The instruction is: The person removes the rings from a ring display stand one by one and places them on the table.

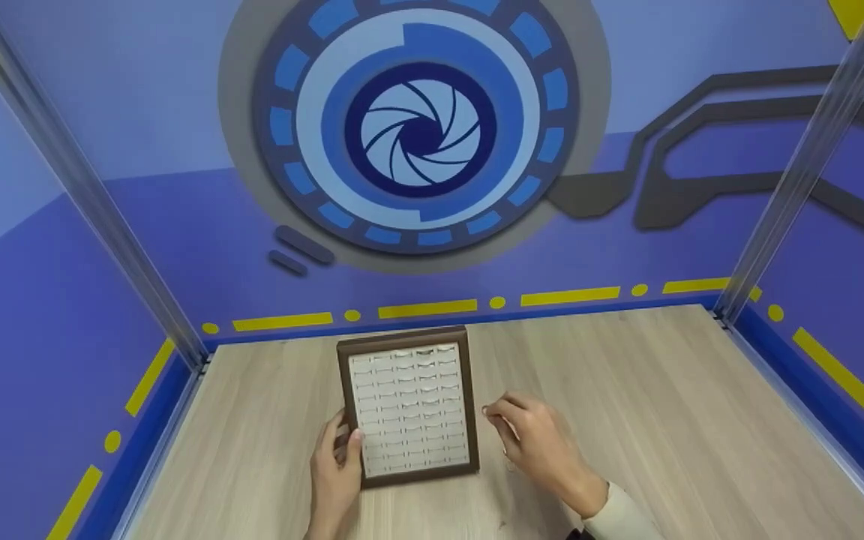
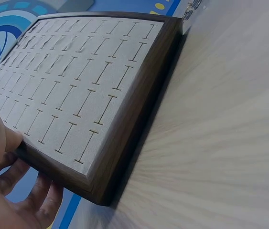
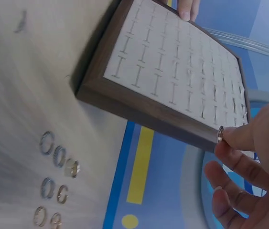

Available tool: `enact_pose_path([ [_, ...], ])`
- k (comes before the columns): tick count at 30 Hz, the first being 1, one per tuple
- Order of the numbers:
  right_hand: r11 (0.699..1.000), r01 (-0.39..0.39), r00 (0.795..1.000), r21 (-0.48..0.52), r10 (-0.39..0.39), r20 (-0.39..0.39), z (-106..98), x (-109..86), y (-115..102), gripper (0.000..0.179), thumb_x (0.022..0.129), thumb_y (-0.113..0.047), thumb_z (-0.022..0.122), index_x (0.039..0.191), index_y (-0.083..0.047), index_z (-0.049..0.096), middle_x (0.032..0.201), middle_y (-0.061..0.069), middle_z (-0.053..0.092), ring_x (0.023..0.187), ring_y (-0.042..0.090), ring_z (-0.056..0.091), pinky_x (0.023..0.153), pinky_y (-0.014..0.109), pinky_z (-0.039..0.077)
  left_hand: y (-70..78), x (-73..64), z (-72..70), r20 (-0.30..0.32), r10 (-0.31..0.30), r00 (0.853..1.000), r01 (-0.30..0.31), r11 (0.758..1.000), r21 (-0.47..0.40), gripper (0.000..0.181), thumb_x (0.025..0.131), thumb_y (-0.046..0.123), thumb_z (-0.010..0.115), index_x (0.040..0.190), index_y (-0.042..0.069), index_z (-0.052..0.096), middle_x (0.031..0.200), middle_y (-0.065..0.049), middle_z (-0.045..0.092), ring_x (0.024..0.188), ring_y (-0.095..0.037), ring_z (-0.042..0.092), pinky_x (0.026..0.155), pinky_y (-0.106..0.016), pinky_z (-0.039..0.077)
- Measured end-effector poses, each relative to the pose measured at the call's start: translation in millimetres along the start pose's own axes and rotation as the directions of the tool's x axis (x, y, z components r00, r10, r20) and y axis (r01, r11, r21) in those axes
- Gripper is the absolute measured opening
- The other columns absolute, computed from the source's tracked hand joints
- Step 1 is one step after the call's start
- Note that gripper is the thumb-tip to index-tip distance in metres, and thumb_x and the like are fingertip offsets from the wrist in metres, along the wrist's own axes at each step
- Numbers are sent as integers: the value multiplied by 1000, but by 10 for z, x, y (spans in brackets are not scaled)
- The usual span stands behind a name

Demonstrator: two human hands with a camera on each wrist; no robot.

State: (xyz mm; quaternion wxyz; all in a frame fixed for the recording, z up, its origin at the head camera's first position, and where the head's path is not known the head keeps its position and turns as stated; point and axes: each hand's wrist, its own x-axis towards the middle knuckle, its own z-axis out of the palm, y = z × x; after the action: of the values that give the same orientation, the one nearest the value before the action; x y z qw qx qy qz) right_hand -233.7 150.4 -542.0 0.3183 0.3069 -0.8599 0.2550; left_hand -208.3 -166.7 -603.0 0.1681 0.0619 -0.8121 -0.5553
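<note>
A ring display tray (image 1: 471, 397) with a dark brown wooden frame and a pale slotted pad stands tilted up on the table. My left hand (image 1: 336, 469) grips its left edge, thumb on the front and fingers behind. To the right of the tray, my right hand (image 1: 541, 442) pinches a small metal ring (image 3: 220, 134) between thumb and index finger, close to the frame in the right wrist view. The other fingers (image 3: 234, 191) of that hand are loosely bent. Some upper slots look spread; whether rings sit in them, I cannot tell.
Several loose rings (image 3: 72, 168) lie on the wooden table (image 1: 649, 405), mostly hidden behind the right hand in the head view. A blue printed back wall (image 1: 177, 247) and side walls with metal posts (image 1: 799, 165) enclose the table.
</note>
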Motion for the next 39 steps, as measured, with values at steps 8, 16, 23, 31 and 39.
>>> enact_pose_path([
  [8,1000,-3,1000,-17,3,-2,-48,-181,78,23,80,4,88,89,-15,79,84,-11,69,71,0,61,58,20,53,-11,9,5,22,-22,1000,22,1000,14,49,111,12,59,157,0,46,147,-23,58,125,-39,65,106,-52,59],
  [16,1000,-9,1000,-19,9,-23,-59,-322,128,20,81,0,90,86,-16,79,85,-12,71,73,1,65,60,20,55,-27,3,9,19,-40,999,39,999,14,49,110,11,60,157,2,47,147,-21,58,126,-40,65,106,-51,59],
  [23,998,-5,1000,-56,4,-28,-49,-456,189,20,78,-1,90,87,-17,80,86,-11,71,75,3,65,63,23,57,-25,8,8,25,-38,999,37,999,19,49,110,13,59,157,2,47,147,-22,59,126,-40,65,104,-51,60],
  [31,994,-41,999,-106,41,-1,-11,-599,252,20,78,-3,91,83,-19,79,85,-12,69,74,3,64,61,27,57,-10,-1,-6,16,-25,1000,25,1000,-3,50,111,16,59,157,0,46,146,-23,58,125,-38,65,106,-52,58],
  [39,990,-108,991,-87,114,71,-20,-706,290,13,85,-5,87,85,-17,80,87,-8,73,78,7,68,65,32,61,-9,0,-10,20,-23,1000,23,1000,1,50,111,17,59,157,1,46,148,-23,57,127,-40,65,107,-52,58],
])
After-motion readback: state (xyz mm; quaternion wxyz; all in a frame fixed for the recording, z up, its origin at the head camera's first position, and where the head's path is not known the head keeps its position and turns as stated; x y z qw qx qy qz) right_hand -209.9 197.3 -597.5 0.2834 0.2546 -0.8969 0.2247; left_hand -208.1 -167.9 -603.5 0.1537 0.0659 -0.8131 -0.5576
